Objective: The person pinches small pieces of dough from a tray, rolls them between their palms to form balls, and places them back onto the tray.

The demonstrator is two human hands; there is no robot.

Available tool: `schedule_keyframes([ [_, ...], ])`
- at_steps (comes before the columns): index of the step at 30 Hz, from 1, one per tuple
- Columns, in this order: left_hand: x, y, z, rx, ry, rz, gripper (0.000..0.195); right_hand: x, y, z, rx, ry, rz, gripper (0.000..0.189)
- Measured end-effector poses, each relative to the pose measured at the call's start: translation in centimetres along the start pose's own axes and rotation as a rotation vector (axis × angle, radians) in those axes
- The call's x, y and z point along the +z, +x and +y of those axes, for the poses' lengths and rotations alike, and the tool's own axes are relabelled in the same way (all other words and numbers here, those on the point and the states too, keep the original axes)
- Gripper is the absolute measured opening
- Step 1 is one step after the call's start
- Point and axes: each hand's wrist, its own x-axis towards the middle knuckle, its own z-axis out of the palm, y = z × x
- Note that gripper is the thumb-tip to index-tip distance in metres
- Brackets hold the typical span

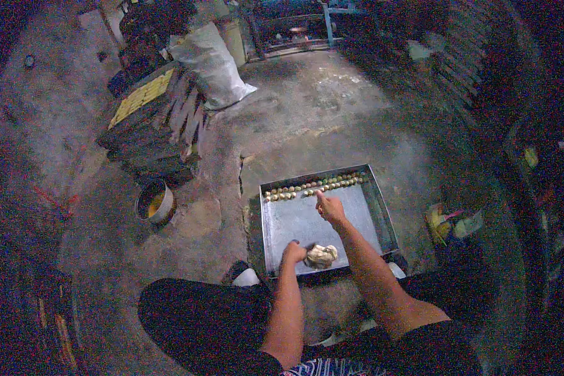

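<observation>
A shallow metal tray (305,225) rests on the floor in front of me. Along its far side run two rows of small pale balls (331,181), apparently dough; a gap breaks the nearer row. My right hand (330,207) is over the tray just below that row, its thumb pointing at the balls; whether the curled fingers hold one is hidden. Near the tray's close edge lies a larger pale lump, probably dough (323,256), with a dark edge around its left and lower side. My left hand (293,252) is curled against that side; its grip is unclear.
At left stands a round pot (156,202) with something yellow-orange inside. Behind it, a dark stack (150,136) carries a tray of yellow pieces (141,97), beside a full white sack (211,63). Plastic bags or packets (451,223) lie at right. My knees flank the tray.
</observation>
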Motion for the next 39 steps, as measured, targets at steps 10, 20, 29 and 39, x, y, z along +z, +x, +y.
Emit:
schedule_keyframes([
  [10, 11.0, -0.9, -4.4, 0.786, 0.592, 0.772, 0.051, 7.9, 2.3, 7.2, 0.352, 0.598, 0.104, 0.025],
  [20, 5.1, -2.0, 4.5, 0.645, 0.048, -0.038, 0.02, 4.8, 11.0, 11.6, 0.151, 0.292, 0.208, 0.022],
  [29, 3.5, 2.4, -0.3, 0.292, -0.679, -0.291, 0.032, 7.0, 11.6, 9.9, 0.282, 0.446, 0.064, 0.016],
  [39, 9.9, 5.9, -2.3, 0.058, -1.05, -0.369, 0.044, 6.9, 14.7, 15.6, 0.193, 0.313, 0.223, 0.021],
])
